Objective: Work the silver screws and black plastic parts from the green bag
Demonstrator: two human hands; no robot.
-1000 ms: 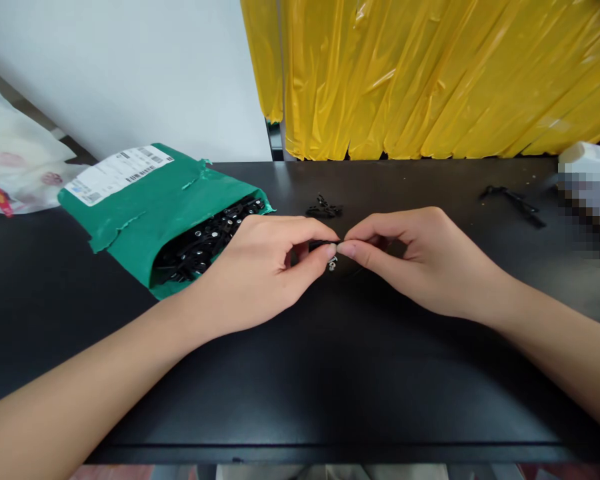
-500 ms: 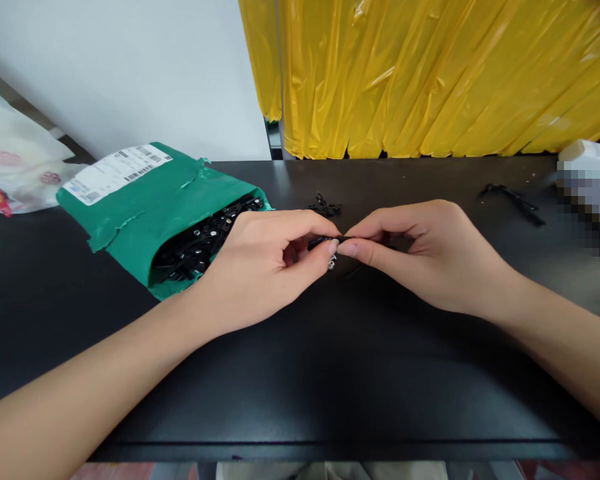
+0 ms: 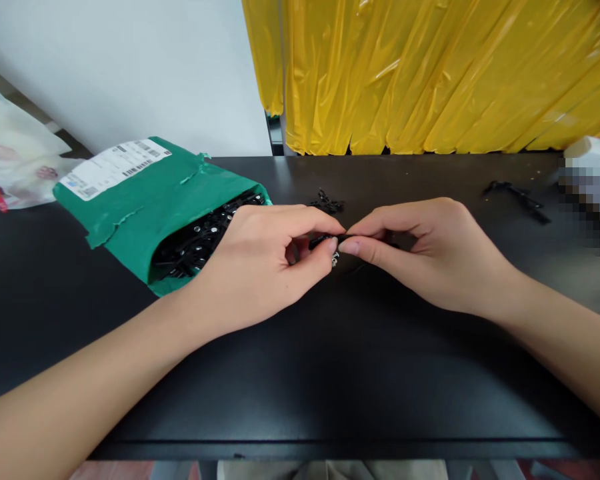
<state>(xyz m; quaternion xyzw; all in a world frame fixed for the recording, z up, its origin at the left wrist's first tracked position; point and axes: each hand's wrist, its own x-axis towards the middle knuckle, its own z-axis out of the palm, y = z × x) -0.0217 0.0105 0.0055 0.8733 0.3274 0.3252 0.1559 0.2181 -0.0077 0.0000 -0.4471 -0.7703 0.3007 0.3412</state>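
Observation:
My left hand (image 3: 270, 267) and my right hand (image 3: 425, 257) meet above the middle of the black table, thumbs and forefingers pinched close together. Between them is a small slim black part (image 3: 321, 241) with a shiny metal bit (image 3: 335, 259) hanging below my left thumb. My fingers cover most of it, so its exact kind does not show. To the left, partly behind my left wrist, lies a torn-open green mailer bag (image 3: 130, 200) full of black pieces (image 3: 197, 240) with round silvery spots. A small heap of black bits (image 3: 327, 203) rests just beyond my fingertips.
More thin black pieces (image 3: 519, 197) lie on the black table (image 3: 300, 373) at the right. A white box-like thing (image 3: 593, 167), partly blurred out, stands at the right edge. Yellow plastic sheeting (image 3: 420, 80) hangs behind the table; a whitish plastic bag (image 3: 20, 147) sits far left.
Both hands keep the same pinch on the black part. The whole view has shifted very slightly; nothing on the table has visibly moved.

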